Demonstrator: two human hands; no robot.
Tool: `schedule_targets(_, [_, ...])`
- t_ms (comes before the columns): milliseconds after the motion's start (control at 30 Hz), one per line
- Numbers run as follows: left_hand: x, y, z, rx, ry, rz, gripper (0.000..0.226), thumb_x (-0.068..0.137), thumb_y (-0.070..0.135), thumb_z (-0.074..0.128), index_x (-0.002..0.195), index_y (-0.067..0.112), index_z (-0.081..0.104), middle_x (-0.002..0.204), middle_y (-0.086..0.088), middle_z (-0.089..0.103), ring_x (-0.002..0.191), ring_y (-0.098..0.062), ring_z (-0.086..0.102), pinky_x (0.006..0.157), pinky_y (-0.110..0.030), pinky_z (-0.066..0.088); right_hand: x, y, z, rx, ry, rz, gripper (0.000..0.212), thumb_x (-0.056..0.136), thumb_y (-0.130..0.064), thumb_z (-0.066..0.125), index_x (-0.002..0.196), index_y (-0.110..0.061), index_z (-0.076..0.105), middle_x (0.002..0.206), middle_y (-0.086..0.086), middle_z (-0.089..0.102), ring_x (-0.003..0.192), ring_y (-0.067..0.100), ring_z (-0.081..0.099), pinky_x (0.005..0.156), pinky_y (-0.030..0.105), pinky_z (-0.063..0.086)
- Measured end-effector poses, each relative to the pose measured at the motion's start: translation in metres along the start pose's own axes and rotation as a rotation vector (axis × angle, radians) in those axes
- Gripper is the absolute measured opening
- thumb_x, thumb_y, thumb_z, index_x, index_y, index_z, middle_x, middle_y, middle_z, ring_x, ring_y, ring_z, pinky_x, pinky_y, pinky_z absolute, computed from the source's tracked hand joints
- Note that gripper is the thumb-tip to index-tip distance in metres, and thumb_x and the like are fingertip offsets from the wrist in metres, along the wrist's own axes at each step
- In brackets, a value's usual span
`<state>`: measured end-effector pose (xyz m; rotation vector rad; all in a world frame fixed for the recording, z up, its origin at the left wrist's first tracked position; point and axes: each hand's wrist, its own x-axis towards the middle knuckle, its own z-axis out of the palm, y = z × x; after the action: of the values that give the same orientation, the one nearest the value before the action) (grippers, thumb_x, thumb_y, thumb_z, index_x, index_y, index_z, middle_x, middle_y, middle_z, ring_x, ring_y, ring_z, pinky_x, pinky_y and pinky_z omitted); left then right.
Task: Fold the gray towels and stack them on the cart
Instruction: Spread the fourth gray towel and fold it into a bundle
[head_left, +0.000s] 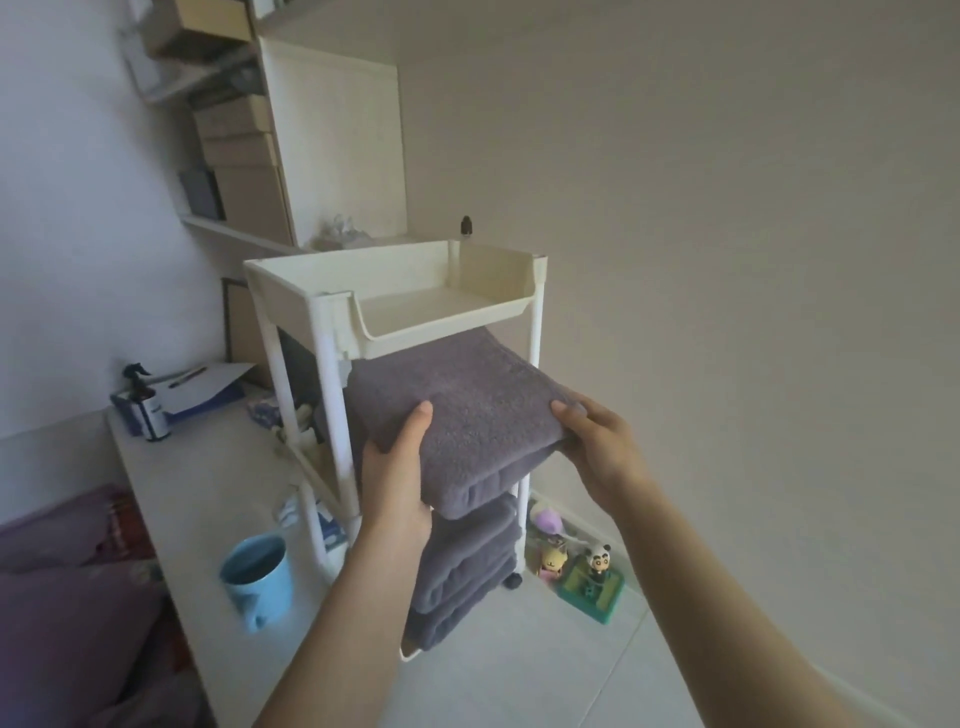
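A folded gray towel (462, 415) is held level between both hands, its far edge tucked under the top tray of the white cart (395, 312). My left hand (397, 478) grips its near left corner, thumb on top and fingers underneath. On the near right corner my right hand (597, 447) holds the same way. Below, a stack of folded gray towels (467, 571) lies on the cart's bottom shelf. The cart's top tray is empty; the middle level is hidden behind the held towel.
A white desk (208, 493) stands left of the cart with a blue mug (257, 579), a spray bottle (148, 402) and papers. Small toys (587, 577) sit on the floor to the right by the wall. Shelves with boxes (239, 156) rise behind.
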<state>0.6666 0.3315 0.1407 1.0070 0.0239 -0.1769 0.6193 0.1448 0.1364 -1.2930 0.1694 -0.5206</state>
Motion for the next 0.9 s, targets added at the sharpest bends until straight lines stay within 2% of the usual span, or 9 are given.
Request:
schedule_targets(200, [0.007,-0.016,-0.006,0.308,-0.029,0.147,0.13,0.04,0.066,0.079,0.146,0.046,0.006,0.155,0.013,0.019,0.14,-0.017,0.029,0.112,-0.047,0.032,0.026,0.022,0.013,0.127,-0.013,-0.034,0.032,0.092,-0.002,0.05,0.124,0.001,0.055,0.117,0.017,0.063,0.109,0.028,0.061,0.096,0.037,0.05])
schedule_targets(333, [0.016,-0.012,0.001,0.381,0.074,0.396,0.09,0.079,0.037,0.071,0.15,0.034,0.015,0.153,0.011,0.023,0.137,-0.01,0.033,0.114,-0.036,0.031,0.042,0.032,0.028,0.152,0.011,-0.056,0.034,0.092,-0.007,0.054,0.126,-0.011,0.053,0.122,0.013,0.06,0.111,0.024,0.06,0.093,0.032,0.051])
schedule_targets(433, [0.028,-0.016,0.0,0.442,0.18,0.495,0.074,0.088,0.029,0.064,0.149,0.028,0.023,0.154,0.006,0.025,0.138,-0.012,0.033,0.113,-0.033,0.034,0.053,0.045,0.04,0.068,-0.018,-0.061,0.042,0.094,-0.016,0.054,0.135,-0.02,0.046,0.129,0.005,0.056,0.119,0.02,0.056,0.102,0.036,0.045])
schedule_targets(500, [0.032,-0.022,-0.004,0.504,0.233,0.54,0.069,0.089,0.025,0.062,0.148,0.023,0.025,0.154,0.002,0.025,0.137,-0.011,0.032,0.106,-0.016,0.034,0.058,0.056,0.043,-0.031,-0.032,-0.043,0.046,0.094,-0.022,0.054,0.138,-0.023,0.042,0.131,0.0,0.054,0.121,0.016,0.053,0.106,0.036,0.041])
schedule_targets(567, [0.033,-0.028,-0.005,0.562,0.255,0.573,0.066,0.09,0.019,0.06,0.148,0.017,0.028,0.152,-0.003,0.028,0.128,-0.005,0.035,0.087,0.005,0.031,0.06,0.064,0.043,-0.205,-0.012,-0.08,0.046,0.094,-0.027,0.055,0.138,-0.026,0.042,0.133,-0.004,0.053,0.12,0.009,0.051,0.104,0.023,0.04])
schedule_targets(633, [0.032,-0.03,-0.002,0.634,0.269,0.566,0.065,0.091,0.015,0.059,0.148,0.014,0.028,0.149,-0.008,0.028,0.125,-0.008,0.036,0.084,0.007,0.028,0.061,0.065,0.043,-0.392,0.033,-0.143,0.046,0.094,-0.027,0.053,0.139,-0.026,0.042,0.132,-0.01,0.05,0.116,0.004,0.048,0.092,0.005,0.036])
schedule_targets(733, [0.033,-0.032,-0.003,0.821,0.326,0.565,0.062,0.093,0.016,0.055,0.148,0.01,0.028,0.154,-0.016,0.016,0.14,-0.024,0.021,0.102,-0.009,0.018,0.064,0.069,0.044,-0.588,0.094,-0.236,0.046,0.092,-0.038,0.051,0.136,-0.028,0.046,0.133,-0.005,0.053,0.12,0.011,0.05,0.097,0.019,0.038])
schedule_targets(833, [0.03,-0.033,-0.006,0.959,0.323,0.599,0.054,0.096,0.01,0.048,0.146,0.005,0.029,0.158,-0.012,0.009,0.144,-0.024,0.012,0.095,0.001,-0.001,0.061,0.073,0.045,-0.647,0.146,-0.249,0.046,0.091,-0.039,0.052,0.135,-0.024,0.048,0.131,0.003,0.052,0.121,0.017,0.048,0.1,0.027,0.037])
schedule_targets(900, [0.024,-0.034,-0.005,1.008,0.299,0.641,0.053,0.095,0.007,0.048,0.145,0.002,0.03,0.159,-0.011,0.006,0.145,-0.025,0.009,0.101,-0.002,-0.003,0.053,0.072,0.044,-0.623,0.254,-0.236,0.043,0.092,-0.032,0.056,0.132,-0.019,0.05,0.125,0.008,0.053,0.119,0.022,0.047,0.102,0.03,0.036])
